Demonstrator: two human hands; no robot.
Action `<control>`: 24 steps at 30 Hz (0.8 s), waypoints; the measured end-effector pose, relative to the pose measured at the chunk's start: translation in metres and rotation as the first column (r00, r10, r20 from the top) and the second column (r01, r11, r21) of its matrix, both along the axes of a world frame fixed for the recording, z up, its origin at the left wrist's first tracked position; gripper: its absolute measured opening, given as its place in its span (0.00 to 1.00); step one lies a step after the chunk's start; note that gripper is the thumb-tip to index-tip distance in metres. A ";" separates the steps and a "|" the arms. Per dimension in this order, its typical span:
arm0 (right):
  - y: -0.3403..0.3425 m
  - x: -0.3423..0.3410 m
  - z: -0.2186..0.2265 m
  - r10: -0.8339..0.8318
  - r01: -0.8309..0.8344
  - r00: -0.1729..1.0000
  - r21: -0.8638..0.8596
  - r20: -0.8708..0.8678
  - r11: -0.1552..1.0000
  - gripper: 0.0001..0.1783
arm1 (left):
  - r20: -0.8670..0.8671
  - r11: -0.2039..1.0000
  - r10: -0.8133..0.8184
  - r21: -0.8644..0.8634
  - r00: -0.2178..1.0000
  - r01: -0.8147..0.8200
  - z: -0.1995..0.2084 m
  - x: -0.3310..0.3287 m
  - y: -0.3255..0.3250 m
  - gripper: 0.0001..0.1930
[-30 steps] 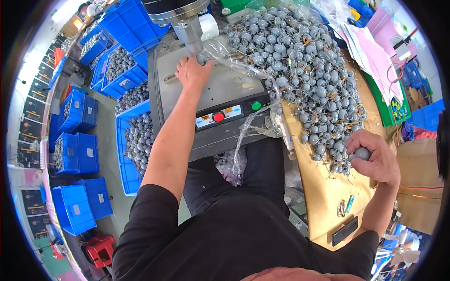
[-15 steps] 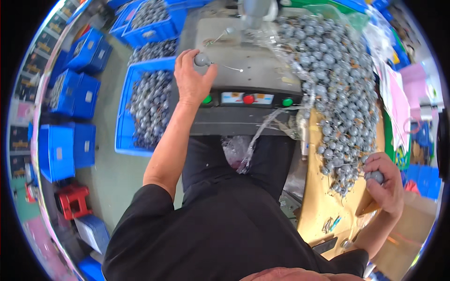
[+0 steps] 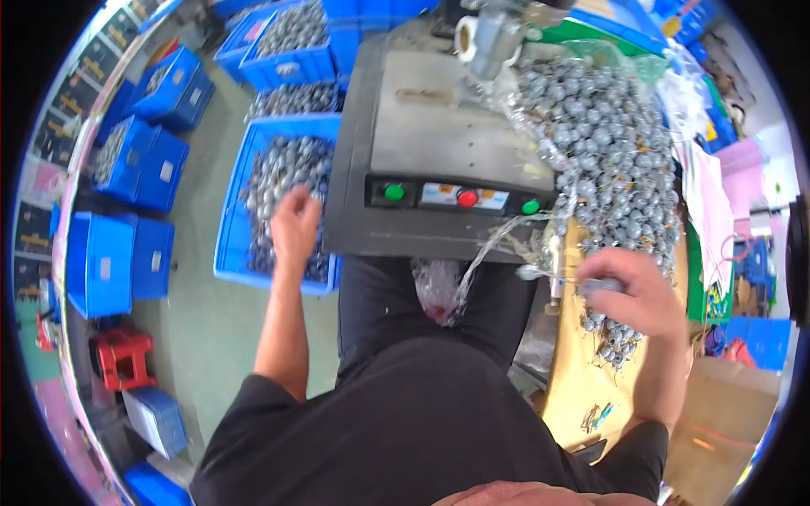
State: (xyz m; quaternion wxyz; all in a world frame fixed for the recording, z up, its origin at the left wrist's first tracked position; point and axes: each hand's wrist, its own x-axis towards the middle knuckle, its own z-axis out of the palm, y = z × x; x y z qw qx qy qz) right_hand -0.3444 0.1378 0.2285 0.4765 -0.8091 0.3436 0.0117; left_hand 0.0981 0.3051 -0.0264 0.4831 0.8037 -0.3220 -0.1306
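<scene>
My left hand (image 3: 295,226) is over a blue crate (image 3: 278,284) filled with grey balls (image 3: 283,160). Motion blurs its fingers, so whether anything is between them does not show. On the right, my right hand (image 3: 645,291) grips a grey ball (image 3: 597,285) with a thin wire that runs left to a small pale tip (image 3: 530,272). Below and beyond that hand, a large heap of similar wired grey balls (image 3: 616,160) covers the tabletop. Between my hands stands a machine with a flat metal plate (image 3: 447,148), green buttons and a red one along its front.
A yellowish wooden tabletop (image 3: 569,379) runs along my right side. Clear plastic film (image 3: 498,236) hangs from the machine's right front corner towards my lap. Stacked blue bins (image 3: 110,261) and a red stool (image 3: 124,358) stand on the floor at left.
My left hand has moved from the metal plate, where it held a grey ball, down and left to the crate. My right hand has brought its ball up and left, closer to the machine.
</scene>
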 end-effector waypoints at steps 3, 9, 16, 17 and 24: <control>0.007 0.043 -0.031 0.143 -0.133 0.980 -0.080 0.136 0.988 0.14 | -0.320 0.965 -0.253 -0.150 0.913 0.215 0.007 -0.062 -0.024 0.25; 0.009 0.090 -0.041 0.185 -0.161 0.949 -0.110 0.256 0.981 0.14 | 0.097 0.568 -0.777 -0.321 0.622 0.758 0.100 -0.156 -0.054 0.40; -0.019 0.120 -0.049 0.178 -0.104 0.949 -0.274 0.261 0.956 0.15 | -0.485 0.558 -0.799 -0.380 0.354 0.738 0.069 -0.143 -0.099 0.16; -0.022 0.123 -0.048 0.152 -0.090 0.951 -0.233 0.267 0.968 0.14 | -0.464 0.549 -0.814 -0.418 0.350 0.724 0.062 -0.139 -0.102 0.10; -0.080 0.142 -0.083 0.019 0.123 0.936 -0.380 0.351 0.917 0.11 | -0.635 0.731 -0.678 -0.524 0.371 0.438 0.062 -0.068 -0.164 0.06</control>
